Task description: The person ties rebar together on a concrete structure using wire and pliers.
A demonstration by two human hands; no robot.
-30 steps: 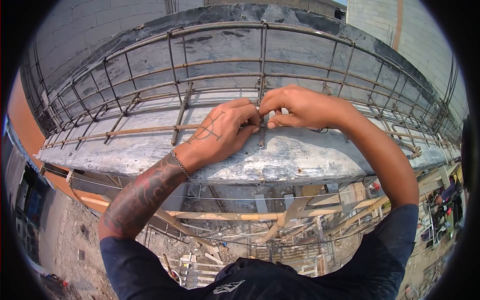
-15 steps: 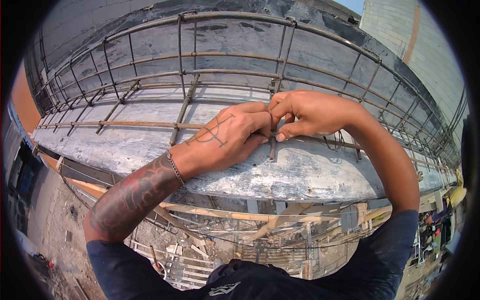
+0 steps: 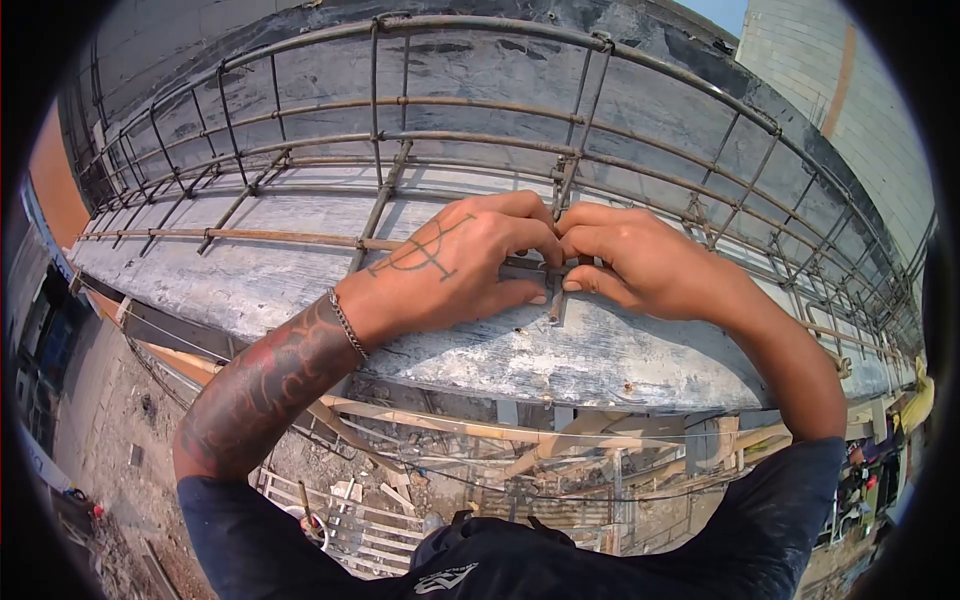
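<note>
My left hand [image 3: 455,262] and my right hand [image 3: 635,257] meet at a crossing of steel bars, fingertips nearly touching. Both are closed in a pinch around the joint. Below my fingers the end of a short crossbar [image 3: 555,314] sticks out. A rusty lengthwise bar [image 3: 290,238] runs in behind my left hand. The joint itself is mostly covered by my fingers. A thin dark tie wire hung by my right hand a moment ago; now it is hidden. The bars belong to a rebar cage [image 3: 480,142] tied with stirrups.
The cage stands on a pale, paint-streaked ledge [image 3: 470,355] with a dark wall [image 3: 480,75] behind it. Bamboo poles [image 3: 440,425] run below the ledge's front edge. Rubble ground [image 3: 180,460] and a slatted wooden frame [image 3: 370,545] lie far beneath.
My right hand has lowered and turned, its wrist dropping level with the joint. The wire loop beside it has gone from sight. The view has shifted slightly.
</note>
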